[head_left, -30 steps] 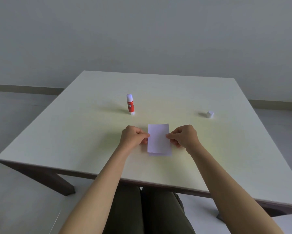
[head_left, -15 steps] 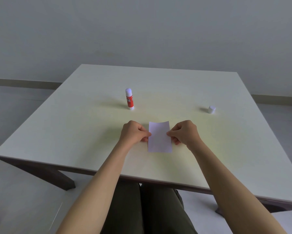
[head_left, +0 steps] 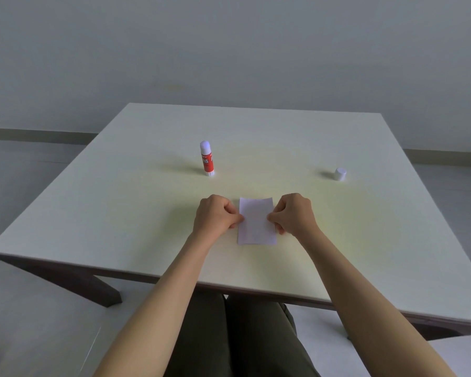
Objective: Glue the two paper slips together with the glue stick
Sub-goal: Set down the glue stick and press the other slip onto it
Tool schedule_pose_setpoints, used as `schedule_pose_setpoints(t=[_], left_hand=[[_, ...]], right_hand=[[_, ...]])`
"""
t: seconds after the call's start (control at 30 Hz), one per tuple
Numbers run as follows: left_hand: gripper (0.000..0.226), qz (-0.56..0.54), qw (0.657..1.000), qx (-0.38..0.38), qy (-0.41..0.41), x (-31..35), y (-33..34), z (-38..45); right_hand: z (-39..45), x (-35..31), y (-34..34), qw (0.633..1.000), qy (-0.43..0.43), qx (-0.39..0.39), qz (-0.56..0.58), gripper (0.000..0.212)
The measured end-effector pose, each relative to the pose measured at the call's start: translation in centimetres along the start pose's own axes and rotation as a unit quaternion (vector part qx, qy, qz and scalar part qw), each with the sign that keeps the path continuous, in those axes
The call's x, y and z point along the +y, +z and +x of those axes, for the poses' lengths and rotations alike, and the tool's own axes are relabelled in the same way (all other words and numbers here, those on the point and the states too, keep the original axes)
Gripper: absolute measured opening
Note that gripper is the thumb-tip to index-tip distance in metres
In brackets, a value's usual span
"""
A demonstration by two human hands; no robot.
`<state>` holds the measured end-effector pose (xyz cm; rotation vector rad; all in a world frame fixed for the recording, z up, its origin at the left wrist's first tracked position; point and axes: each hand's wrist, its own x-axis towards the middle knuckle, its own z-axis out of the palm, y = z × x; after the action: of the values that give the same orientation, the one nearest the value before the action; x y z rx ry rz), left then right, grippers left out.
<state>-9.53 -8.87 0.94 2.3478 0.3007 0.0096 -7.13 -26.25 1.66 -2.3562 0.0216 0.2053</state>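
Observation:
A white paper slip (head_left: 256, 221) lies on the pale table (head_left: 120, 208) in front of me; a second slip under it cannot be told apart. My left hand (head_left: 216, 215) pinches the slip's left edge and my right hand (head_left: 292, 213) pinches its right edge, fingers curled. The slip's far edge curls up slightly. A red and white glue stick (head_left: 207, 158) stands upright and uncapped behind my left hand. Its white cap (head_left: 340, 174) sits apart on the table at the right.
The table's near edge (head_left: 228, 288) runs just above my lap, with dark legs below. A grey wall rises behind the table, and pale floor lies on both sides.
The lower slip's edge that peeked out below the top one a second ago no longer shows. The view has tilted slightly; both hands stay on the slip's sides.

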Motion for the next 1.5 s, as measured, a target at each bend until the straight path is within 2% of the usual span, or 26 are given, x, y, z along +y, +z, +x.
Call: schedule_pose_setpoints(t=[0.17,0.27,0.37,0.43,0.6,0.73,0.83,0.97,1.1,1.37,1.5], left_hand=[[0.022,-0.010,0.998,0.023,0.057,-0.5,0.5,0.2],[0.021,0.051,0.986,0.027,0.154,-1.0,0.5,0.1],[0.019,0.101,0.960,-0.008,0.259,-1.6,0.2,0.3],[0.026,0.118,0.950,-0.036,0.288,-1.9,-0.2,0.4],[0.055,0.187,0.942,-0.085,0.265,-2.5,-0.8,0.6],[0.061,0.216,0.941,-0.101,0.239,-2.4,-0.7,0.3],[0.063,0.222,0.941,-0.109,0.233,-2.4,-0.7,0.3],[0.069,0.211,0.944,-0.107,0.228,-2.4,-0.8,0.5],[0.072,0.228,0.940,-0.091,0.236,-2.7,-0.7,0.4],[0.073,0.200,0.949,-0.087,0.230,-3.0,-0.5,0.3],[0.074,0.194,0.950,-0.089,0.228,-2.9,-0.5,0.2]], right_hand=[[-0.1,0.0,0.1,1.000,0.001,0.009,-0.002,0.029],[-0.1,-0.1,0.0,1.000,0.000,0.004,0.005,0.026],[-0.1,-0.2,-0.1,1.000,-0.001,-0.004,0.018,0.013],[-0.2,-0.2,-0.2,1.000,0.002,-0.009,0.026,0.008],[-0.3,-0.2,0.1,1.000,0.001,0.011,0.026,0.011],[-1.3,-0.2,1.0,0.998,-0.025,0.061,-0.010,0.016],[-3.3,0.2,1.5,0.991,-0.085,0.094,-0.053,0.025],[-6.7,0.9,2.1,0.965,-0.171,0.112,-0.167,0.033],[-8.8,1.4,2.4,0.924,-0.207,0.160,-0.278,0.035],[-7.3,1.5,2.8,0.904,-0.168,0.140,-0.367,0.031],[-4.8,1.8,3.0,0.905,-0.184,0.096,-0.370,0.039]])
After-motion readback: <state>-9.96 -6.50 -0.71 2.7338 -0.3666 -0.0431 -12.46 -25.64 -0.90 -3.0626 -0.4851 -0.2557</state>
